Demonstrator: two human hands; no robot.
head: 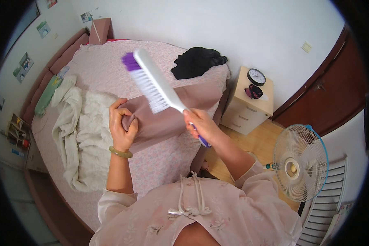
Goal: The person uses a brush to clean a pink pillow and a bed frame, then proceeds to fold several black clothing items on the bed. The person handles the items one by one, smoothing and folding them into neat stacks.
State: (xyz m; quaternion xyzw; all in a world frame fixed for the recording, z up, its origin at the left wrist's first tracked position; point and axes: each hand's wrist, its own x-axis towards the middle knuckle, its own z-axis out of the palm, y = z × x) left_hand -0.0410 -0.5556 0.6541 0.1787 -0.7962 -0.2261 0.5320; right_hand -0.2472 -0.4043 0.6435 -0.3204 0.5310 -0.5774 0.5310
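Observation:
My right hand [200, 124] is closed around the handle of a white bed brush [160, 81] with white and purple bristles, which is raised with its head towards the upper left. Under the brush lies a long dusty-pink fabric-covered cushion or panel [172, 123], set across the bed. My left hand [123, 123], with a bangle at the wrist, grips its left end, the fabric bunched between fingers and thumb. Part of the cushion is hidden behind the brush and my right hand. The patterned pink bedsheet [153, 166] shows around it.
A crumpled whitish blanket [92, 138] and a green pillow [47, 93] lie on the left, a black garment [196, 63] near the far corner. Right of the bed are a drawer cabinet [241, 113] bearing a round clock [256, 77], and a standing fan [301, 163].

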